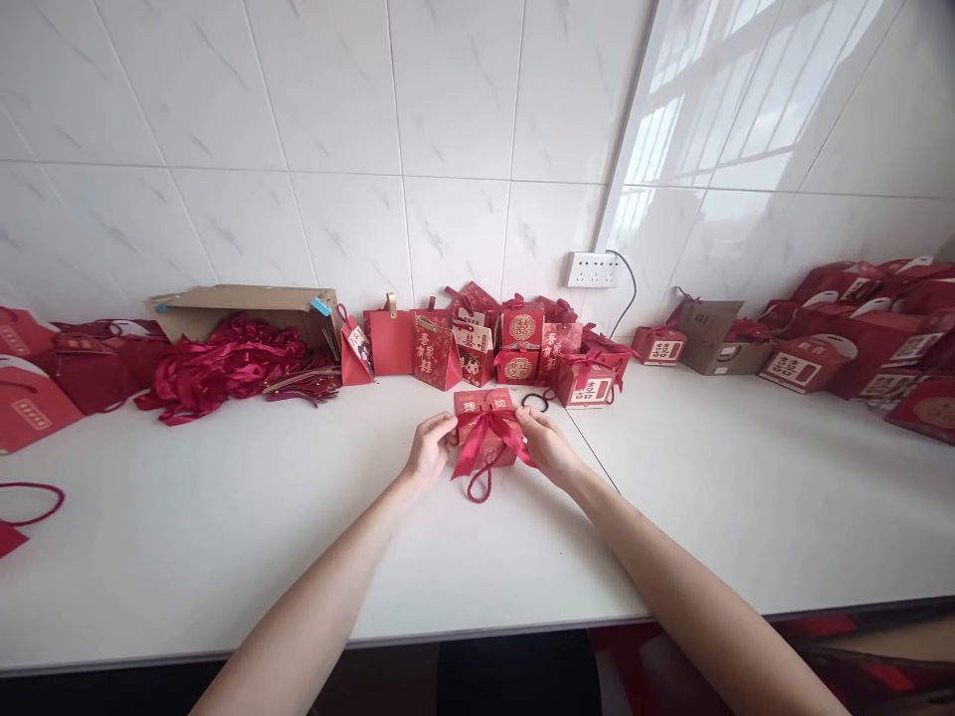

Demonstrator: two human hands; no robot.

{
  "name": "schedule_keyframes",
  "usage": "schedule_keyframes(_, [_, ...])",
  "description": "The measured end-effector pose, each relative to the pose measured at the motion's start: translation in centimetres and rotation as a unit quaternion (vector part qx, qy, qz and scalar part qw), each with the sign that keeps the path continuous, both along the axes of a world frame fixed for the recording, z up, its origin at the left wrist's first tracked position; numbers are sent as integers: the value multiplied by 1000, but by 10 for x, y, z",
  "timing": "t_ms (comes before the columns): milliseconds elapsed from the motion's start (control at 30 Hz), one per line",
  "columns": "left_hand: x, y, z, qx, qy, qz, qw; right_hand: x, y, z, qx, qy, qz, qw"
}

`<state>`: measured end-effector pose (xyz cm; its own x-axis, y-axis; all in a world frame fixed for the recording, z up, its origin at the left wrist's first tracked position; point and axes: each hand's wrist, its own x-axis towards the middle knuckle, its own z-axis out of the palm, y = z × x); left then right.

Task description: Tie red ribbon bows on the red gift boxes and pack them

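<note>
A small red gift box (483, 401) with pale lettering rests on the white table in front of me. Across it is tied a shiny red ribbon bow (490, 420), its two tails spreading down the near side. A twisted red cord loop (481, 484) hangs from the box onto the table. At the left side of the bow, my left hand (434, 445) is closed with its fingertips on one ribbon loop. My right hand (548, 443) pinches the opposite loop at the right. Both hands sit close against the box's sides.
Finished-looking red boxes (520, 328) line the tiled wall. A cardboard carton (246, 296) spills loose red ribbons (224, 368) at the left. More red boxes (858, 328) are piled at the right. A black cord loop (535, 401) lies behind the box; a power strip (593, 269) is on the wall.
</note>
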<state>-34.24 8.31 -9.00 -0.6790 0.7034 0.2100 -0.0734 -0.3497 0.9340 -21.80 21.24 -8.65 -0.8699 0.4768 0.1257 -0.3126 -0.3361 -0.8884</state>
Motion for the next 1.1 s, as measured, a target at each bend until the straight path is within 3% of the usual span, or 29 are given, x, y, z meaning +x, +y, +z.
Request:
schedule_keyframes(167, [-2, -2, 0, 6, 22, -18, 1000, 0, 1, -1, 46, 59, 1, 997])
schedule_keyframes(400, [-4, 0, -1, -1, 44, -25, 999, -4, 13, -12, 35, 46, 18, 998])
schedule_keyframes(700, [5, 1, -5, -47, 78, 6, 996, 3, 18, -17, 39, 12, 17, 999])
schedule_keyframes(1100, [9, -4, 5, -42, 92, 37, 994, -1, 7, -11, 40, 22, 46, 998])
